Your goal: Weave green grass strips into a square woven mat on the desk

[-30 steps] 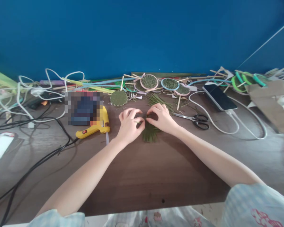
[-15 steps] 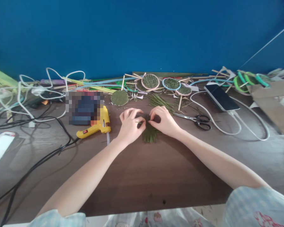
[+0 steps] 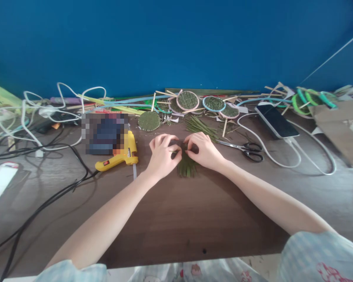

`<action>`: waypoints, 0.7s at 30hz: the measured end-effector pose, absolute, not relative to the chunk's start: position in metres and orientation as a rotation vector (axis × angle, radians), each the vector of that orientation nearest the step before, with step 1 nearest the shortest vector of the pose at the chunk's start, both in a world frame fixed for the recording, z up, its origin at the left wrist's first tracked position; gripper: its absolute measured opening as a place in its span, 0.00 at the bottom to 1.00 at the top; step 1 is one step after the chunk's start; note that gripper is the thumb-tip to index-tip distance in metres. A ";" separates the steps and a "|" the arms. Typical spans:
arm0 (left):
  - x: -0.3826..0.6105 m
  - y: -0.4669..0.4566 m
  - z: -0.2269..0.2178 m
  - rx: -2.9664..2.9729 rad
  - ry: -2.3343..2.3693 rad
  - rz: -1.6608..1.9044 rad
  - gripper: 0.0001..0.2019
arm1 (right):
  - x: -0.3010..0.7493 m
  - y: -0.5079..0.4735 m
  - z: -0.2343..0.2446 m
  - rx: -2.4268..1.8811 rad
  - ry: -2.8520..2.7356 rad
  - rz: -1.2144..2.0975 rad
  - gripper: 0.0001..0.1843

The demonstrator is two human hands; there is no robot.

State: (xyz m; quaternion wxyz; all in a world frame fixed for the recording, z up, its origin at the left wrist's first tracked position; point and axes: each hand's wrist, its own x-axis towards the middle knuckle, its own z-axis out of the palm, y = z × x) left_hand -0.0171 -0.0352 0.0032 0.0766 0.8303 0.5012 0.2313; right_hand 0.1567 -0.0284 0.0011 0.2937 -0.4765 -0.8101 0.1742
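Note:
A small fan-shaped bunch of green leaf strips [image 3: 187, 167] lies on the table between my hands, its loose ends toward me. From the left, my left hand [image 3: 164, 156] pinches the strips between thumb and index finger, the other fingers curled above. My right hand [image 3: 202, 150] pinches them from the other side, its fingertips close to the left ones. The far part of the bunch is hidden by my fingers. Just beyond the right hand rests a loose pile of similar green strips [image 3: 201, 128]. Scissors [image 3: 238, 148] with black handles lie to the right of it.
A yellow glue gun [image 3: 119, 156] lies left of my hands, with black cables [image 3: 59, 196] running toward me. Round leaf-covered fans [image 3: 188, 101] with sticks line the back. At right are a phone [image 3: 276, 120] on white cables and a cardboard piece [image 3: 341, 129].
Both hands stay nearly in place, still pinching the strips. My right fingertips have shifted very slightly; the rest of the table looks the same.

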 end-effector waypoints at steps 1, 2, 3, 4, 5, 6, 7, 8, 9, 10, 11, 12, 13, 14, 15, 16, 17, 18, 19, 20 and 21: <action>-0.017 -0.035 0.003 2.489 1.499 0.698 0.08 | 0.157 -0.028 0.001 -1.260 -2.171 0.447 0.07; -0.017 -0.035 0.002 2.488 1.496 0.700 0.08 | 0.157 -0.029 0.001 -1.251 -2.185 0.431 0.07; -0.017 -0.035 0.002 2.487 1.494 0.702 0.08 | 0.157 -0.029 0.001 -1.244 -2.196 0.417 0.07; -0.017 -0.035 0.002 2.485 1.493 0.704 0.08 | 0.158 -0.029 0.001 -1.240 -2.204 0.409 0.07; -0.017 -0.035 0.002 2.485 1.492 0.707 0.08 | 0.158 -0.029 0.002 -1.238 -2.208 0.404 0.07; -0.017 -0.035 0.002 2.486 1.491 0.710 0.07 | 0.158 -0.029 0.001 -1.239 -2.211 0.403 0.07; -0.017 -0.035 0.002 2.489 1.490 0.710 0.07 | 0.158 -0.029 0.001 -1.238 -2.213 0.402 0.07; -0.017 -0.035 0.002 2.492 1.490 0.709 0.07 | 0.158 -0.029 0.001 -1.237 -2.213 0.402 0.07; -0.017 -0.035 0.002 2.496 1.491 0.708 0.07 | 0.158 -0.029 0.001 -1.236 -2.212 0.404 0.07; -0.017 -0.035 0.002 2.499 1.492 0.706 0.07 | 0.158 -0.029 0.001 -1.234 -2.208 0.410 0.07; -0.017 -0.035 0.002 2.502 1.494 0.704 0.07 | 0.158 -0.029 0.000 -1.230 -2.200 0.420 0.06; -0.017 -0.036 0.002 2.504 1.496 0.704 0.08 | 0.158 -0.028 0.000 -1.223 -2.188 0.433 0.06; -0.017 -0.036 0.002 2.505 1.497 0.707 0.07 | 0.158 -0.028 0.000 -1.213 -2.172 0.451 0.06; -0.017 -0.036 0.002 2.506 1.495 0.711 0.07 | 0.158 -0.028 0.001 -1.201 -2.152 0.472 0.06; -0.017 -0.035 0.001 2.507 1.493 0.715 0.07 | 0.158 -0.028 0.001 -1.188 -2.128 0.499 0.06; -0.017 -0.035 0.001 2.506 1.490 0.720 0.07 | 0.158 -0.028 0.001 -1.182 -2.100 0.531 0.05; -0.017 -0.035 0.001 2.505 1.489 0.725 0.07 | 0.158 -0.028 0.002 -1.182 -2.071 0.568 0.05; -0.017 -0.035 0.001 2.503 1.488 0.727 0.07 | 0.157 -0.028 0.002 -1.188 -2.038 0.608 0.04; -0.017 -0.035 0.001 2.499 1.489 0.729 0.07 | 0.157 -0.028 0.003 -1.197 -2.006 0.649 0.03; -0.017 -0.035 0.001 2.494 1.490 0.730 0.07 | 0.157 -0.027 0.002 -1.208 -1.974 0.689 0.04; -0.017 -0.035 0.001 2.489 1.490 0.732 0.07 | 0.156 -0.027 0.002 -1.217 -1.944 0.726 0.04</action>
